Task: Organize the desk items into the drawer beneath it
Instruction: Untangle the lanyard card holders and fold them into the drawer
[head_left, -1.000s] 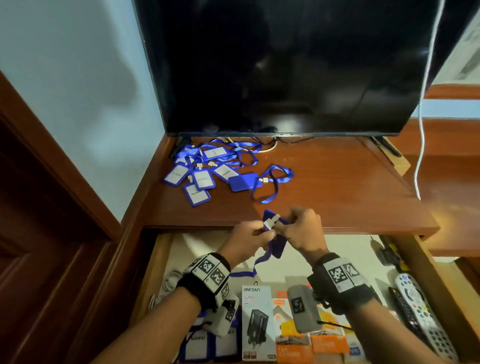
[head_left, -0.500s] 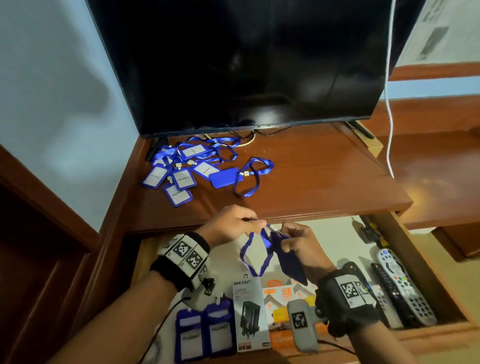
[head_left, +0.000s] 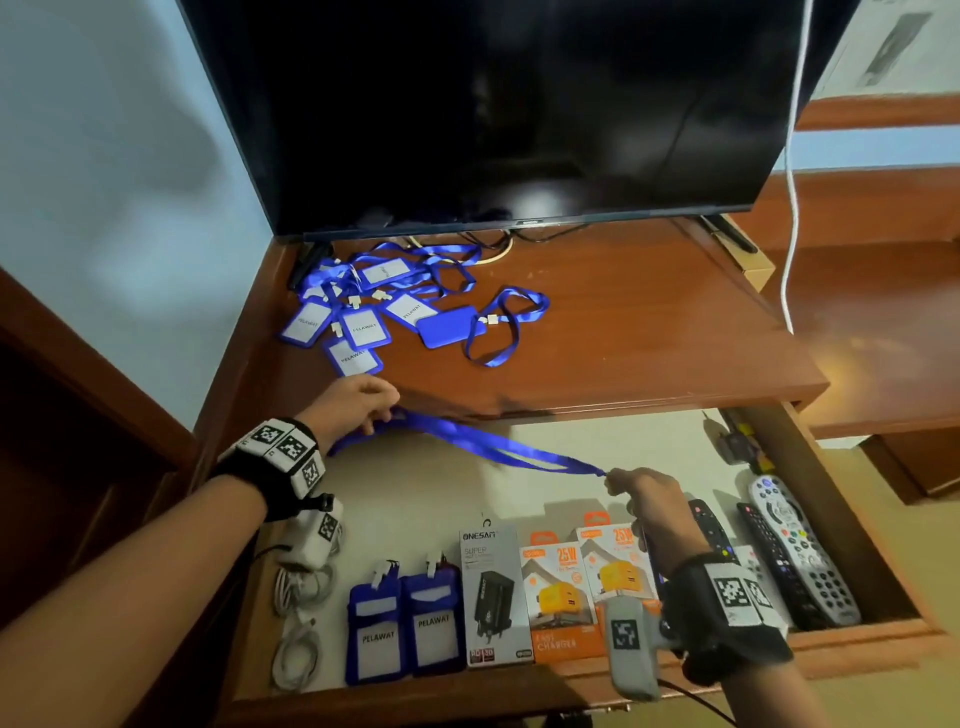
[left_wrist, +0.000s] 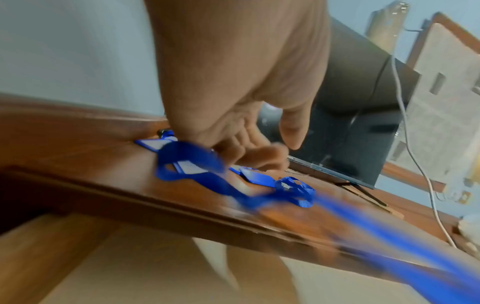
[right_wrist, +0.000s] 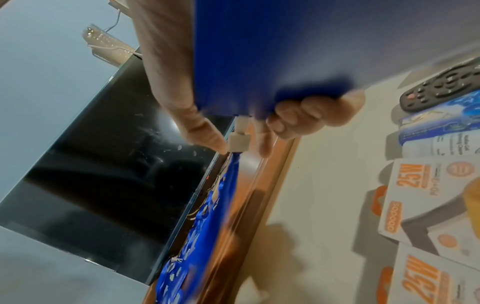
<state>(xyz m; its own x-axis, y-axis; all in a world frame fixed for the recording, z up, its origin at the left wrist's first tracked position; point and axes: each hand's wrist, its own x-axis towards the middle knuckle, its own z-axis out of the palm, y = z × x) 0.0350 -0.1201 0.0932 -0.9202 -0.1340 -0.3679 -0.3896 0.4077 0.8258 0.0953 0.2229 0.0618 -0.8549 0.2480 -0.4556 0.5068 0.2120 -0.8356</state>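
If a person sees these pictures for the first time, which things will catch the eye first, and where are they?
First is the blue lanyard, stretched between the left hand at the desk edge and the right hand over the open drawer; the right hand also grips its blue badge holder. Next come the pile of blue badges on the desk's back left, under the dark television.

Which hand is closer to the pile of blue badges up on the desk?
Left. The left hand is at the desk's front edge, just below the badge pile. The right hand is lower, over the open drawer, well right of the pile.
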